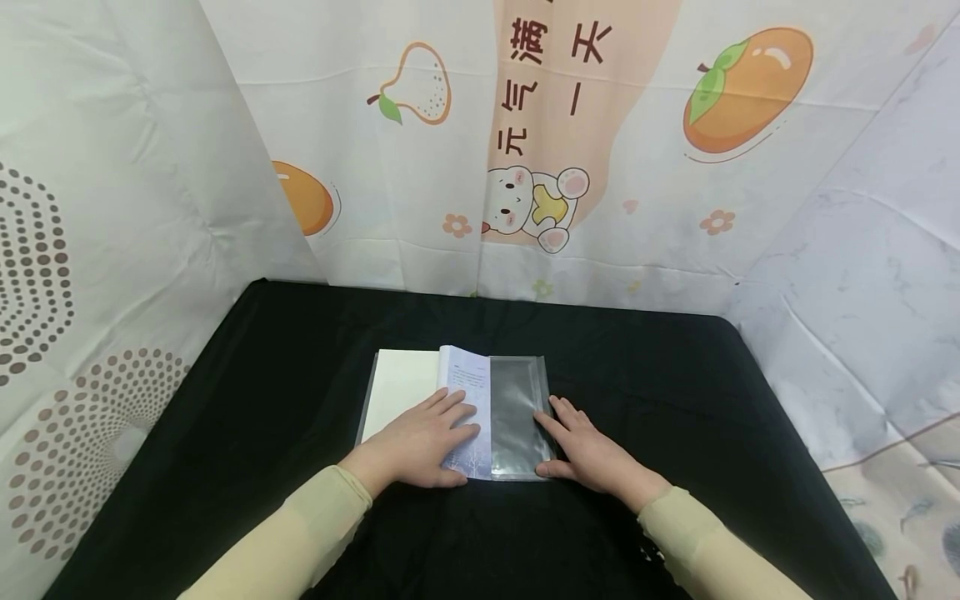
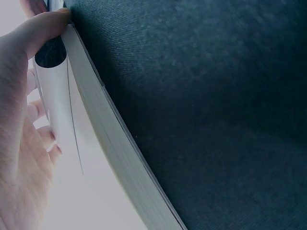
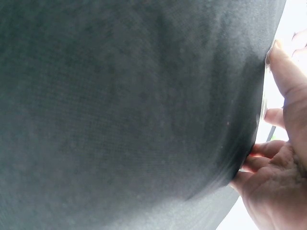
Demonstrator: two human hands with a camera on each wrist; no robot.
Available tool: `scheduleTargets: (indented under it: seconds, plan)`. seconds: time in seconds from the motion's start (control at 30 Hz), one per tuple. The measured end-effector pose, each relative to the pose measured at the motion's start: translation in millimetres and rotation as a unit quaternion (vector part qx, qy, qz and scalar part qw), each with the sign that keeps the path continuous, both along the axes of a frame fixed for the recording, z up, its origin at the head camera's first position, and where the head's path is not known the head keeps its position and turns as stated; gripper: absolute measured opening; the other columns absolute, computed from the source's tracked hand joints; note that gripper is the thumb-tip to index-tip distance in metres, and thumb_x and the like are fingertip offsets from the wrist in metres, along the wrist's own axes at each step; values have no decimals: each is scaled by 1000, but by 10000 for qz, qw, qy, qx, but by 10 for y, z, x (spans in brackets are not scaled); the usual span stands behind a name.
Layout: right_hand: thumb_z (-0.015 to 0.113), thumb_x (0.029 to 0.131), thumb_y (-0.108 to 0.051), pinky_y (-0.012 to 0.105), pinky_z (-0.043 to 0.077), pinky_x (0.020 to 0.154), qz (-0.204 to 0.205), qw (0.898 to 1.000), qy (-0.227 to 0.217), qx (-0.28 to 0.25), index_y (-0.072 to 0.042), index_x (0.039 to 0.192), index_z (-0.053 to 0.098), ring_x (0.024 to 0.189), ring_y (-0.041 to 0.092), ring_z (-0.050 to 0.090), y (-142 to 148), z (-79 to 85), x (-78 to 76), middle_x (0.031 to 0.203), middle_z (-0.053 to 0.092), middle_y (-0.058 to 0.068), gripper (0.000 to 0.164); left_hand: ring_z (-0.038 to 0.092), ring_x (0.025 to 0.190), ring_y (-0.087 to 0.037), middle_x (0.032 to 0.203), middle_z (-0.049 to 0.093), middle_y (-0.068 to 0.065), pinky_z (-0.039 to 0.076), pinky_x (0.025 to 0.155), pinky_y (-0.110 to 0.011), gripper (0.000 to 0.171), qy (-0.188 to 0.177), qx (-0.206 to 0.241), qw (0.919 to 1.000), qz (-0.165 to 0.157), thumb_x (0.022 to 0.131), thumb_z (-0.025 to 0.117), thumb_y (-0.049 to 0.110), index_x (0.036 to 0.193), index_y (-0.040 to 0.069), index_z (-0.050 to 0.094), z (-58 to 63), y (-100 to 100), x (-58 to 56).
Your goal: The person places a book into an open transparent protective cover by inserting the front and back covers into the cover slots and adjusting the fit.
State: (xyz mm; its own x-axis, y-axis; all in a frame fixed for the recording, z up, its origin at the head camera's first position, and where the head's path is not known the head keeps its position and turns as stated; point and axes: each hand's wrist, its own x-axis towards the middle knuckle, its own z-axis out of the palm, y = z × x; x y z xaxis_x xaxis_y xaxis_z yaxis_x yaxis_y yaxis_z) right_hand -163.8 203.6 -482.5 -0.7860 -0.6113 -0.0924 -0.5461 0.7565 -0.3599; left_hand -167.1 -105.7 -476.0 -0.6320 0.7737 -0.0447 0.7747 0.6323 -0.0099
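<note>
A book (image 1: 397, 387) lies on the black cloth with a blank cream page showing at its left. Over its right part lies a pale bluish printed flap (image 1: 468, 375), curved upward along its left side. My left hand (image 1: 431, 442) rests across the flap with spread fingers, its thumb at the book's near edge. The left wrist view shows the thick page block (image 2: 108, 134) beside that thumb. Right of the flap extends a clear plastic cover (image 1: 516, 408). My right hand (image 1: 592, 454) touches the cover's right edge with extended fingers and thumb; in the right wrist view its fingertips meet the cloth.
A black cloth (image 1: 645, 367) covers the table, slightly wrinkled near the right hand. Behind stands a white curtain (image 1: 420, 183) with fruit prints and lettering. Further patterned sheets hang at the left (image 1: 127, 208) and right (image 1: 847, 292).
</note>
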Motion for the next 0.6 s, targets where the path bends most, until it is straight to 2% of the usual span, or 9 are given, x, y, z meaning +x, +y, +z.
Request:
scheduleTargets:
  seconds: [0.6]
  plan:
    - [63, 89, -50, 59, 24, 111, 43, 10000, 14, -13, -7, 147, 35, 141, 41, 13, 2, 4, -2, 155, 17, 26, 78, 22, 141, -32, 148, 40, -7, 15, 117, -48, 71, 24, 23, 10000, 47, 85, 53, 66, 139, 20, 49, -20, 24, -6]
